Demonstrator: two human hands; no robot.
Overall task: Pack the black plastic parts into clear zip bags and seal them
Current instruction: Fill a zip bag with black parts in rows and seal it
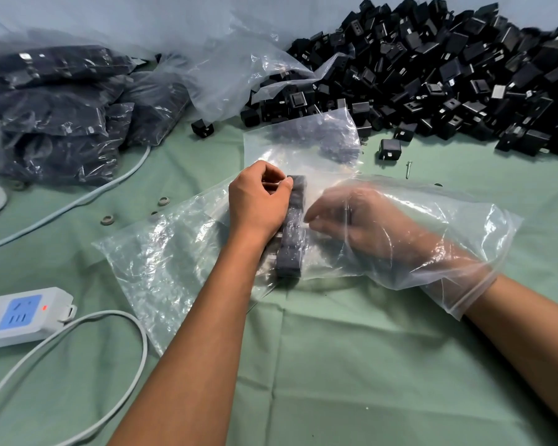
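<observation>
A row of black plastic parts lies inside a clear zip bag at the middle of the green cloth. My right hand is inside that bag up to the wrist, with its bent fingertips on the right side of the row. From the left, my left hand curls its fingers over the far end of the row. A big heap of loose black parts fills the back right. More clear bags lie under my left forearm and behind the hands.
Filled bags of black parts are stacked at the back left. A white power strip and its cable lie at the left edge. Small grey rings, single black parts and a screw dot the cloth.
</observation>
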